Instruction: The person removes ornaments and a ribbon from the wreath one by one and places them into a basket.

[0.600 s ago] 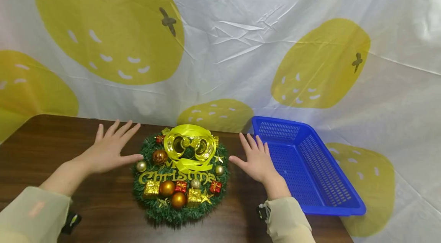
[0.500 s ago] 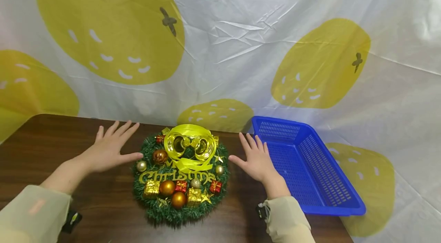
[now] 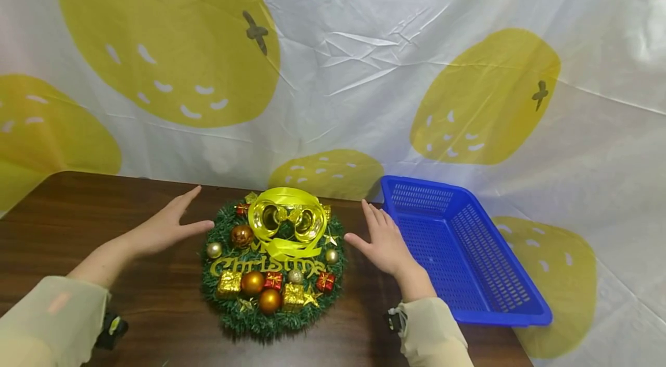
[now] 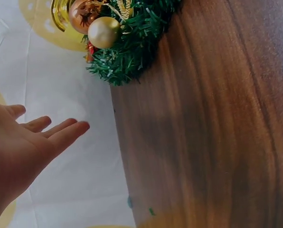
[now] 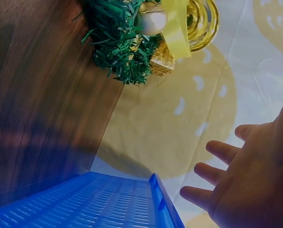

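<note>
Between the wreath and the blue basket at right, a narrow passage over the table is partly filled by the right hand. Broader room is offered at left, around the left hand; far passage is blocked by the cloth.

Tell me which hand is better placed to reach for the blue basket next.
Probably the right hand: it holds nothing and is close to the blue basket. The left hand is also free, but across the wreath.
</note>
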{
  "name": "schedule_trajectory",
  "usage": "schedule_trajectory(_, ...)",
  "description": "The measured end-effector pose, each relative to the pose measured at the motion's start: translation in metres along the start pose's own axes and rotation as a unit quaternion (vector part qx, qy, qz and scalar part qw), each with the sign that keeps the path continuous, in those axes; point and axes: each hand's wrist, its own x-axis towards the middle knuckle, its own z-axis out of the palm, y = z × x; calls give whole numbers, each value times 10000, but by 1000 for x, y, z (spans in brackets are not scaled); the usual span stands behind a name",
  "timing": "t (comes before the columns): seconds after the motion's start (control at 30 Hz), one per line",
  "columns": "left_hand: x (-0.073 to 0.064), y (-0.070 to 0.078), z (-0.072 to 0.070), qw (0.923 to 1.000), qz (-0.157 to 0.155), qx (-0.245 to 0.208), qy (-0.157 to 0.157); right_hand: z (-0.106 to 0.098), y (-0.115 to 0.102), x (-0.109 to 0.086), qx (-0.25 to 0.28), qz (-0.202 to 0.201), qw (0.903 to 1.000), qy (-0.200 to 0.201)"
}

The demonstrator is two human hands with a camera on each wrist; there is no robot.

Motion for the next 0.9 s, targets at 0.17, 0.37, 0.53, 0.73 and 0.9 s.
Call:
schedule_trajectory(0.17, 3, -3, 3, 9994, -154, -294, -86, 3, -1, 0, 100, 6, 9999, -130)
schedule_trajectory(0.37, 4, -10, 8, 9960, -477, -694, -302, 8, -1, -2, 394, 27, 9991, -127)
schedule_trajectory(0.53, 6, -20, 13, 9900, -768, -1042, -560, 14, -2, -2, 768, 75, 9970, 5)
schedule_trajectory(0.73, 7, -33, 18, 9769, -1121, -1605, -861, 22, -4, -1, 1213, 164, 9923, 193)
schedule_trajectory(0.9, 5, -39, 22, 9659, -1217, -2010, -1088, 28, -6, -1, 1339, 220, 9906, 152)
